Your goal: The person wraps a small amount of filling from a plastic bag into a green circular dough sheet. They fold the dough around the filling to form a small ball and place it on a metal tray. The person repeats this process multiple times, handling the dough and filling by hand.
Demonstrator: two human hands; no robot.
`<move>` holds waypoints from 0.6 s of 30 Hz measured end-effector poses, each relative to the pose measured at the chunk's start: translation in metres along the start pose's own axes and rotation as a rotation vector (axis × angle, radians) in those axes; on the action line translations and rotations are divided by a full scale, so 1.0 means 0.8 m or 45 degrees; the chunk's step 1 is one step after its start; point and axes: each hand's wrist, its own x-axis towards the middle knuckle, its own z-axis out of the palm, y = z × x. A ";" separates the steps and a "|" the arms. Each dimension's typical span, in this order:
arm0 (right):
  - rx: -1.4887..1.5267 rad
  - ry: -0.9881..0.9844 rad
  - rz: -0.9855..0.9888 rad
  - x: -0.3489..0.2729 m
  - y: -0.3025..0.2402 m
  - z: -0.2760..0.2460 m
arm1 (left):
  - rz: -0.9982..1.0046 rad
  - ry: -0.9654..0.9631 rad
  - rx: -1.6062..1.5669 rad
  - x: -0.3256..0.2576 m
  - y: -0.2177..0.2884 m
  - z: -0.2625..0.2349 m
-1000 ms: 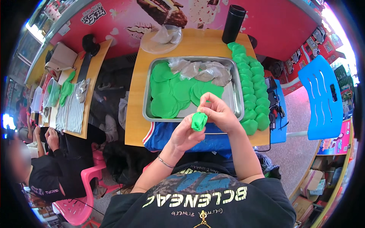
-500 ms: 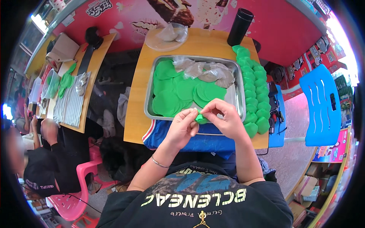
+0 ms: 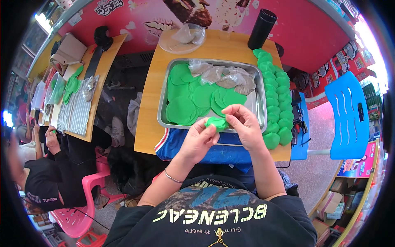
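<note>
A small crumpled green piece (image 3: 216, 123) of thin soft sheet is pinched between my hands, just in front of the metal tray's near edge. My left hand (image 3: 200, 139) has its thumb and fingers closed on the piece's left part. From the other side my right hand (image 3: 245, 126) pinches its right end. Flat green discs (image 3: 182, 110) lie overlapping in the metal tray (image 3: 163, 119). Clear plastic bags of grey-brown material (image 3: 234, 80) rest at the tray's far right. Rounded green pieces (image 3: 271, 94) line up in rows along the table's right side.
A black cylinder (image 3: 261, 29) and a clear plastic bag in a round lid (image 3: 177, 46) stand at the back of the wooden table (image 3: 148, 103). Blue cloth (image 3: 181, 144) hangs at the front edge. A blue chair (image 3: 347, 115) is right; a person (image 3: 45, 177) sits left.
The green piece has been turned and shows more of its length, its left end now in my left fingers. My right hand has shifted slightly outward from my left.
</note>
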 end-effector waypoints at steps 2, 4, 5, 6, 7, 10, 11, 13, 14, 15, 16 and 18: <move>-0.156 -0.077 0.000 0.000 0.000 -0.003 | -0.048 0.106 -0.097 0.001 0.011 0.010; -0.355 -0.191 -0.015 -0.003 0.005 -0.012 | -0.110 0.045 -0.230 0.000 0.008 0.000; -0.433 -0.203 -0.056 -0.002 0.004 -0.011 | -0.140 0.013 -0.295 -0.001 0.007 -0.004; -0.510 -0.215 -0.098 0.000 0.002 -0.010 | -0.144 0.042 -0.277 0.000 0.007 -0.005; -0.589 -0.225 -0.139 0.002 0.001 -0.010 | -0.149 0.068 -0.260 0.002 0.007 -0.006; -0.633 -0.201 -0.302 0.004 -0.014 0.000 | -0.018 0.186 0.026 0.007 0.005 -0.003; -0.686 -0.224 -0.253 0.005 -0.014 -0.001 | 0.051 0.233 0.160 0.007 0.004 -0.002; -0.789 -0.269 -0.155 0.006 -0.014 -0.003 | 0.091 0.213 0.195 0.005 0.003 0.001; -0.678 -0.295 -0.049 0.006 -0.015 -0.003 | 0.111 0.202 0.212 0.004 0.003 0.002; -0.565 -0.321 0.057 0.006 -0.017 -0.004 | 0.128 0.143 0.226 0.002 0.003 0.000; -0.453 -0.344 0.162 0.006 -0.018 -0.005 | 0.143 0.082 0.238 -0.001 0.004 -0.003; -0.061 -0.331 0.203 0.009 -0.012 -0.007 | 0.117 0.001 0.289 -0.003 0.006 -0.007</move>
